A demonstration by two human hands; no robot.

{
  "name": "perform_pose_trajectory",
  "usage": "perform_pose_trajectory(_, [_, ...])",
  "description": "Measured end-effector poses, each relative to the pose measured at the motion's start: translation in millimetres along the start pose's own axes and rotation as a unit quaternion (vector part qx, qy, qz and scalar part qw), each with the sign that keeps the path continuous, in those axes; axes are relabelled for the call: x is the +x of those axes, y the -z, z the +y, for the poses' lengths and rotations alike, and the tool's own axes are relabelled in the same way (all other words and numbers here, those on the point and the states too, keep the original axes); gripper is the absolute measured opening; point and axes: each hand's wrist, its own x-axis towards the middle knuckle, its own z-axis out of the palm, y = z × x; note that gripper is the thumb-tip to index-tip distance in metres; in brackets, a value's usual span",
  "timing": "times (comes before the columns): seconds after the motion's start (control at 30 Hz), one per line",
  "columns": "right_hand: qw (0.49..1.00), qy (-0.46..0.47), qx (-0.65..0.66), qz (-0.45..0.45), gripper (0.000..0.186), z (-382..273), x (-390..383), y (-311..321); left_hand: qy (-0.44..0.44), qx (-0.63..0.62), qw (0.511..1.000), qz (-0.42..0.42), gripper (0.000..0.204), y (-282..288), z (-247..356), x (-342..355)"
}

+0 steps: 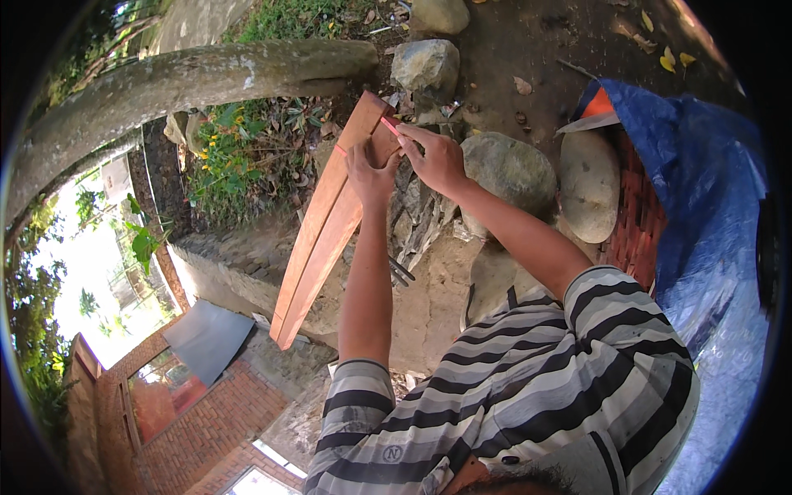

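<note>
Two long reddish-brown wooden boards (318, 235), or one piece with a lengthwise groove, slant from the upper middle toward the lower left. My left hand (369, 172) curls over them near their far end, its thumb bent inward. A thin red strip (389, 125) shows at that end, and a short bit of red also appears at the left edge beside my left fingers. Thumb and fingers of my right hand (433, 159) pinch close to the strip, just right of the boards. Whether the red pieces join is hidden.
Large stones (509, 180) lie right of the boards, beside a blue tarp (693, 190) over stacked reddish pieces (635, 223). A thick trunk (223, 73) crosses the upper left above yellow-flowered plants (219, 153). A grey sheet (210, 338) lies by brickwork at lower left.
</note>
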Motion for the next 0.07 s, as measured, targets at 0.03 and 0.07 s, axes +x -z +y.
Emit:
perform_pose_trajectory(0.03, [0.999,-0.034,0.001,0.001,0.042,2.2,8.0,-0.2,0.000,-0.002,1.000,-0.002,0.064,0.4,-1.2,-0.6])
perform_pose_trajectory(0.07, [0.998,-0.058,0.001,0.008,0.044,4.4,20.4,-2.8,0.009,0.009,1.000,-0.002,0.065,-0.3,-1.7,-0.9])
